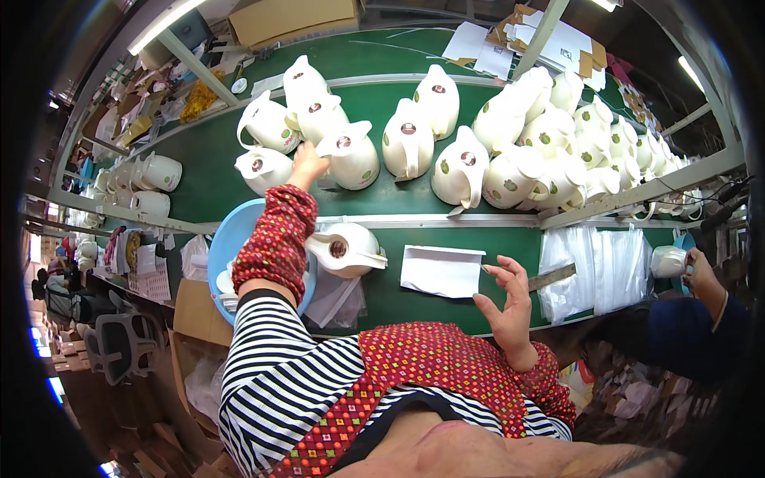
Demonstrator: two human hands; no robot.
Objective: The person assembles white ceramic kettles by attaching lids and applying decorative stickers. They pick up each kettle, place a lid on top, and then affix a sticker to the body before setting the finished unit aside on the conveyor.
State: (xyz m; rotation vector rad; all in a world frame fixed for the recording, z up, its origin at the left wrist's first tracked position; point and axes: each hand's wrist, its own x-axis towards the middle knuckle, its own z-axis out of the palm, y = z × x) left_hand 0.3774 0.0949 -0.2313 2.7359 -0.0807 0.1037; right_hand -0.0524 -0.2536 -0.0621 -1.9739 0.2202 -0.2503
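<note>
My left hand (pixel 309 165) reaches forward over the green belt. Its fingers are closed at the left side of a white jug (pixel 355 163) with a brown oval mark on top, where the handle seems to be; the fingertips are partly hidden. More white jugs (pixel 267 123) stand close to that hand on its left and far side. Nearer me, another white jug (pixel 351 253) stands on the green work table (pixel 390 307), right of my left forearm. My right hand (pixel 508 307) hovers at the table, fingers spread and thumb apart, beside a folded white paper sheet (pixel 442 271).
A light blue basin (pixel 221 263) with white round parts lies under my left forearm. Several jugs (pixel 550 143) crowd the belt at right. Clear plastic bags (pixel 598 271) and a metal ruler (pixel 551 276) lie right of my hand. Another person's hand (pixel 703 283) is at far right.
</note>
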